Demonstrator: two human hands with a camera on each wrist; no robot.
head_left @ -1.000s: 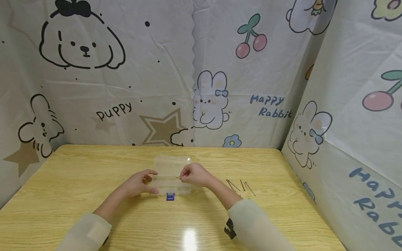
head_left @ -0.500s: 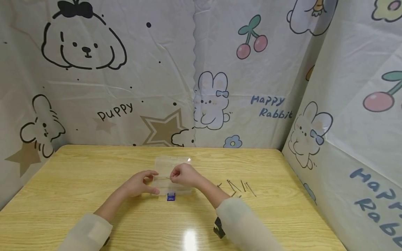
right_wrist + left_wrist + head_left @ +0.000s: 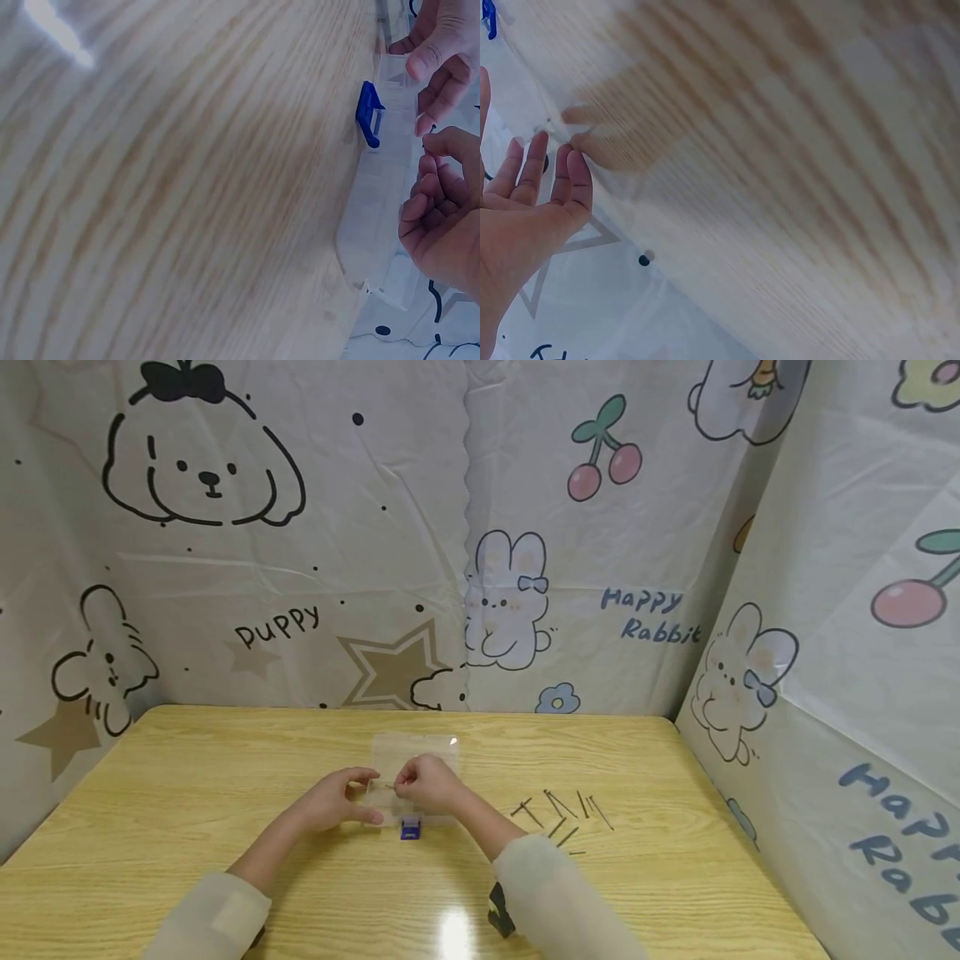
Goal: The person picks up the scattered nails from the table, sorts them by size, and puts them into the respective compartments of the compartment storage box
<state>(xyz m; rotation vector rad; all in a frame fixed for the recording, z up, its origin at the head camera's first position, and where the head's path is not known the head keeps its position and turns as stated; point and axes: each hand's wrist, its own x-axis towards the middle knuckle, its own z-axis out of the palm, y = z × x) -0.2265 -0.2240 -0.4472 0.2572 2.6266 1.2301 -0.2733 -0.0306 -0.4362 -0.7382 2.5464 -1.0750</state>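
Note:
A clear plastic compartment box (image 3: pixel 435 817) with a blue latch (image 3: pixel 410 828) lies on the table, its transparent lid (image 3: pixel 405 745) raised at the back. My left hand (image 3: pixel 333 802) holds the box's left end, thumb at the near corner and fingers at the far side. Above the left compartments, my right hand (image 3: pixel 427 785) pinches a thin nail (image 3: pixel 389 787) between thumb and fingertips. In the right wrist view the nail's dark head (image 3: pixel 433 127) pokes out near the left hand's fingers. The box's inside is mostly hidden by the right hand.
Several loose nails (image 3: pixel 562 803) lie scattered on the wooden table (image 3: pixel 675 877), right of the box and beside the right forearm. A patterned cloth (image 3: pixel 375 568) hangs behind the table and along its sides.
My right hand has moved left over the box with the nail, from its right half to its left part. More loose nails show beside the forearm. The left hand stays put.

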